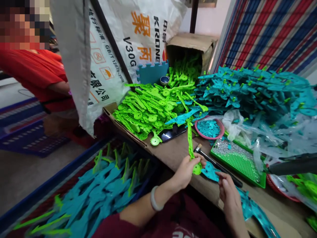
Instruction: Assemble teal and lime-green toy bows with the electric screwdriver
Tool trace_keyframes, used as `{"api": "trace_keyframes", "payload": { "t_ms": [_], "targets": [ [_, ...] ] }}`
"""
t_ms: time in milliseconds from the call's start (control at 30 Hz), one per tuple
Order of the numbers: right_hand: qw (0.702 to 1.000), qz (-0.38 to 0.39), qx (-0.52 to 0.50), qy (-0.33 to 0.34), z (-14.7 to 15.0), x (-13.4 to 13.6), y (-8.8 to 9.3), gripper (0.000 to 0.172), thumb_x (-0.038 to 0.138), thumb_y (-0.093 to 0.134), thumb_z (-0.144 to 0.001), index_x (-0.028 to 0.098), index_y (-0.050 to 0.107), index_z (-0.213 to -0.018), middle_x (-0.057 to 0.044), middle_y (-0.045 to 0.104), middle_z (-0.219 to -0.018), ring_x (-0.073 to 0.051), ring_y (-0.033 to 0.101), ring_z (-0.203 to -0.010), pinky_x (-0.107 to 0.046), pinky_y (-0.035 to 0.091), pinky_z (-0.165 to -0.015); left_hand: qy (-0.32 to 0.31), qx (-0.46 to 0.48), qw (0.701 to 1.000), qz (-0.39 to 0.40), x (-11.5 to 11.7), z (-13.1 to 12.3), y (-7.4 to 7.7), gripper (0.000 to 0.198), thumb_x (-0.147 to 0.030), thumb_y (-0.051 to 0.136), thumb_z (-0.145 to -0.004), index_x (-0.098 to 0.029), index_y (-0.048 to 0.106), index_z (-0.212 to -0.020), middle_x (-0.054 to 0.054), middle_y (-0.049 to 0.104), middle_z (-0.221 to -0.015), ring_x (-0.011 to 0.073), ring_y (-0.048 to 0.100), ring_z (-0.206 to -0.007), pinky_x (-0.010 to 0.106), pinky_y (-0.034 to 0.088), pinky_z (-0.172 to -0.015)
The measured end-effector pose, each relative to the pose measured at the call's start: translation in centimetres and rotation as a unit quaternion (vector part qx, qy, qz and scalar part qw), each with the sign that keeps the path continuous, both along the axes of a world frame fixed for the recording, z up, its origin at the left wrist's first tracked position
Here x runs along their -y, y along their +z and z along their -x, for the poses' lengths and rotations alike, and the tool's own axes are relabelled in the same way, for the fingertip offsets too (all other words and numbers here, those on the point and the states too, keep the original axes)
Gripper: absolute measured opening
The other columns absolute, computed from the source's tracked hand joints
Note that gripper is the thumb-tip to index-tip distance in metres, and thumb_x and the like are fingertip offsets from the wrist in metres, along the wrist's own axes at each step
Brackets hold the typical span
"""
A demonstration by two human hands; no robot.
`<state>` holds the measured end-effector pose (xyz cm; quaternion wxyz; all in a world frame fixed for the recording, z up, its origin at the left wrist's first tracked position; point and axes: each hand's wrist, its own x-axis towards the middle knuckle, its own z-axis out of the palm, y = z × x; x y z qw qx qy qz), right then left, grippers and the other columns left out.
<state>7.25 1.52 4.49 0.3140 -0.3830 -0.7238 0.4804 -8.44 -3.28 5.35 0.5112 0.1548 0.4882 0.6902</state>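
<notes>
My left hand [185, 172], with a pale bangle at its wrist, grips a long bright green plastic piece [190, 140] near its round end. The piece points up and away. My right hand [228, 190] is just right of a small teal plastic part [210, 171], its fingers bent and its thumb and fingertips close to that part's edge. What, if anything, sits between those fingertips is too small to tell. A larger teal piece [257, 211] lies beside my right wrist. Behind my hands a hammer [218, 165] rests on the table.
Green pieces [146, 109] are heaped at centre, teal ones [247, 89] at the right. A pink bowl [223, 129], a green tray [264, 180] and a black phone [170, 133] are on the table. A blue crate [61, 172] stands lower left. A person in red [37, 72] is at far left.
</notes>
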Motion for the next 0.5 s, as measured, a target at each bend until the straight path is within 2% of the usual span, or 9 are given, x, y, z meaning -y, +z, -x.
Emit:
{"api": "trace_keyframes", "payload": {
  "t_ms": [67,133,267,400,500],
  "targets": [
    [0.997,-0.009,0.048,0.064,-0.6,-0.5,0.3,0.037,0.048,0.044,-0.099,0.02,0.067,-0.089,-0.002,0.062,-0.073,-0.016,0.059,-0.065,-0.027,0.05,-0.066,-0.036,-0.022,0.999,0.002,0.7,0.6,0.4,0.043,-0.046,0.082,-0.07,-0.018,0.069,-0.1,0.002,0.067,-0.081,0.0159,0.063,-0.075,0.03,0.049,-0.077],
    [0.989,-0.035,0.086,0.114,-0.8,-0.7,0.7,0.037,0.046,0.045,-0.099,0.021,0.062,-0.079,-0.001,0.06,-0.07,-0.016,0.058,-0.064,-0.027,0.048,-0.065,-0.081,-0.083,0.993,-0.004,1.4,0.4,0.8,0.036,-0.038,0.084,-0.069,-0.018,0.072,-0.096,0.002,0.068,-0.083,0.0169,0.062,-0.078,0.031,0.049,-0.079],
    [0.982,-0.085,0.095,0.136,-0.4,-0.5,1.2,0.036,0.043,0.041,-0.101,0.022,0.057,-0.076,-0.001,0.059,-0.067,-0.015,0.056,-0.06,-0.026,0.045,-0.058,-0.123,-0.198,0.972,-0.013,2.1,-0.3,0.9,0.022,-0.04,0.075,-0.078,-0.019,0.072,-0.086,0.003,0.069,-0.084,0.0198,0.062,-0.085,0.033,0.048,-0.085],
    [0.976,-0.08,0.084,0.183,-0.7,-0.2,1.0,0.036,0.043,0.042,-0.101,0.023,0.059,-0.076,-0.002,0.064,-0.072,-0.016,0.062,-0.066,-0.024,0.05,-0.061,-0.164,-0.212,0.963,-0.019,2.9,-0.1,0.0,0.024,-0.041,0.071,-0.081,-0.018,0.072,-0.087,0.004,0.069,-0.084,0.0194,0.062,-0.083,0.032,0.048,-0.084],
    [0.968,-0.068,0.11,0.215,-1.0,-0.3,0.2,0.037,0.041,0.041,-0.102,0.022,0.059,-0.075,0.0,0.063,-0.07,-0.015,0.062,-0.063,-0.023,0.051,-0.06,-0.175,-0.218,0.96,-0.028,3.5,0.1,-0.7,0.023,-0.041,0.07,-0.083,-0.018,0.072,-0.087,0.004,0.069,-0.085,0.019,0.061,-0.084,0.032,0.047,-0.084]
  ]
}}
